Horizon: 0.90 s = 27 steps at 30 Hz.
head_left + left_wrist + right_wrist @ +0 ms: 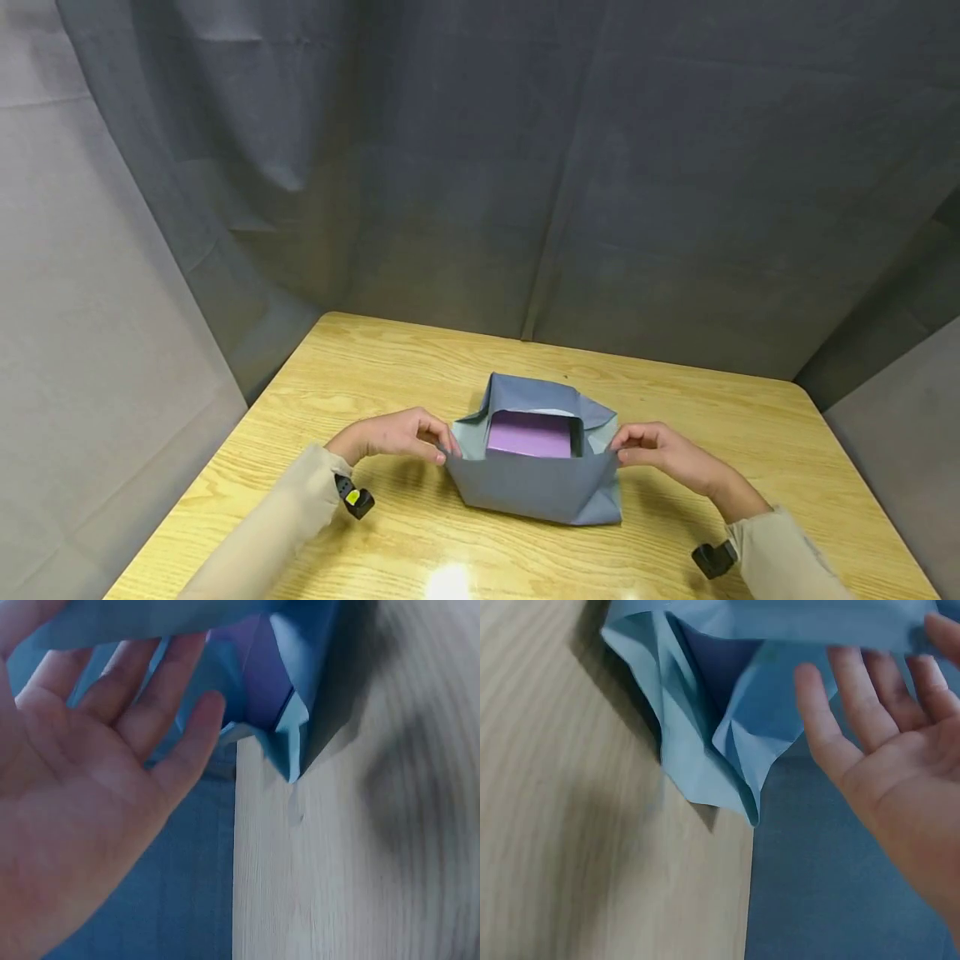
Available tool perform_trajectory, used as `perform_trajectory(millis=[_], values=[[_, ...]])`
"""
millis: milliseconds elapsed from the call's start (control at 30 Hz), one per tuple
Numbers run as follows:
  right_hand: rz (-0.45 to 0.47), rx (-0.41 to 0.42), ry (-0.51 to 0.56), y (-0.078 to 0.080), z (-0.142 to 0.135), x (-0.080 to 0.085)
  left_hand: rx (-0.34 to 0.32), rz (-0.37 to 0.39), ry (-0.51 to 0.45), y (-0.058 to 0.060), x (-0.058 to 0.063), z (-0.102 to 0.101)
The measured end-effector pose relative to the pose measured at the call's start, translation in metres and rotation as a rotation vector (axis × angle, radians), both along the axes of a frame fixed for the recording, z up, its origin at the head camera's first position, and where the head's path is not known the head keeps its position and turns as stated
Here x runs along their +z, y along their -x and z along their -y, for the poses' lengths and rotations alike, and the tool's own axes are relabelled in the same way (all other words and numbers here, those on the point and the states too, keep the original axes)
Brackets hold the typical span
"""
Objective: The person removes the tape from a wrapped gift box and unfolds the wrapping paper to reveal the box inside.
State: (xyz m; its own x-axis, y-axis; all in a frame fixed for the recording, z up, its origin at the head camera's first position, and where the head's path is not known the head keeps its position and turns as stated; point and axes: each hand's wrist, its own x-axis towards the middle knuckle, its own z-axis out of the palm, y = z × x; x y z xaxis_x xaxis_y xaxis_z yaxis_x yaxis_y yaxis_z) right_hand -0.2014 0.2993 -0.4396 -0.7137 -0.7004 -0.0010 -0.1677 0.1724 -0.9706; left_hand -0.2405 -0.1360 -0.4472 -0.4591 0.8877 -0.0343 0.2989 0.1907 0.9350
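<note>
A purple box (529, 435) lies inside a sheet of blue-grey wrapping paper (525, 487) on the table. The paper's far flap is folded up and over the box's far edge, while its near flap stands raised in front. My left hand (408, 435) pinches the left corner of the near flap between thumb and fingers. At the opposite corner, my right hand (663, 452) pinches the same flap. In both wrist views the side ends of the paper gape, with creased pale inner faces, and purple shows within.
The wooden table (375, 350) has a light grain and a bright glare spot near its front. A dark grey curtain (450, 167) hangs behind it, and paler cloth (97, 292) hangs at the left. Each wrist wears a small black camera.
</note>
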Motion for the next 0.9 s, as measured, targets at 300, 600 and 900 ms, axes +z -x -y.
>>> perform_trajectory(millis=[300,600,900], values=[[0.001,0.13,-0.033,-0.013,0.004,-0.009,-0.124,0.004,0.08,-0.013,0.001,0.001],[-0.508,-0.018,-0.409,-0.036,0.028,-0.024,-0.018,-0.484,0.427,-0.032,-0.003,-0.019],[-0.552,-0.011,-0.739,-0.05,0.029,-0.045,0.02,-0.661,0.69,-0.055,-0.025,-0.024]])
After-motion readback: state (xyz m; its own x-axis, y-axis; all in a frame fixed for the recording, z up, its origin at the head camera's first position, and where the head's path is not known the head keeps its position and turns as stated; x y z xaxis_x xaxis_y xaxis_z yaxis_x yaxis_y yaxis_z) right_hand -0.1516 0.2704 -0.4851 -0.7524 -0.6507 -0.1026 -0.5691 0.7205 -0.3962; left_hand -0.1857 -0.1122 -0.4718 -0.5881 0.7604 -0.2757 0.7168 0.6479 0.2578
